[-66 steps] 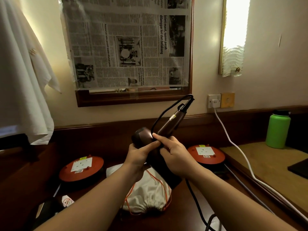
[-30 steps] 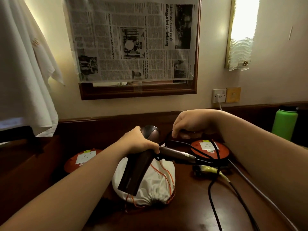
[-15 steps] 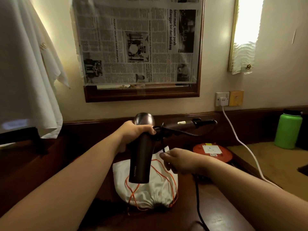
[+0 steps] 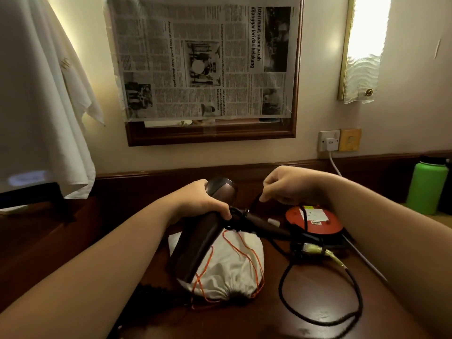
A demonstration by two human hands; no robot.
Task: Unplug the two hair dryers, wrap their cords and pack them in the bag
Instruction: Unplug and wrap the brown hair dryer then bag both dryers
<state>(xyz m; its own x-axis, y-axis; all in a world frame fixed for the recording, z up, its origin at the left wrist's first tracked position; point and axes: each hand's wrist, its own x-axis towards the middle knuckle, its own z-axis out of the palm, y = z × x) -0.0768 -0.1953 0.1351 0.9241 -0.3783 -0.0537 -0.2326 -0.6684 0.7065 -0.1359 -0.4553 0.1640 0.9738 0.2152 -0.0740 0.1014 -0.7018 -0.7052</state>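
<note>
My left hand (image 4: 203, 204) grips a dark brown hair dryer (image 4: 198, 238) by its body, nozzle pointing down toward me and the folded handle sticking out to the right. Its black cord (image 4: 318, 314) is looped around the handle joint and trails in a big loop over the desk to the right. My right hand (image 4: 286, 184) pinches a stretch of that cord above the handle, fingers closed. Under the dryer lies a white drawstring bag (image 4: 230, 270) with orange strings, its mouth gathered toward me. A second hair dryer is not visible.
An orange extension reel (image 4: 315, 221) sits right of the bag, a yellow-tagged plug (image 4: 315, 248) in front of it. A white plug and cable hang from the wall socket (image 4: 329, 140). A green bottle (image 4: 428, 189) stands far right. White cloth (image 4: 36, 94) hangs at left.
The right hand has risen from below the handle to above it, carrying the cord around. The dryer's handle has dropped lower and tilted right. More cord now lies in a loop on the desk.
</note>
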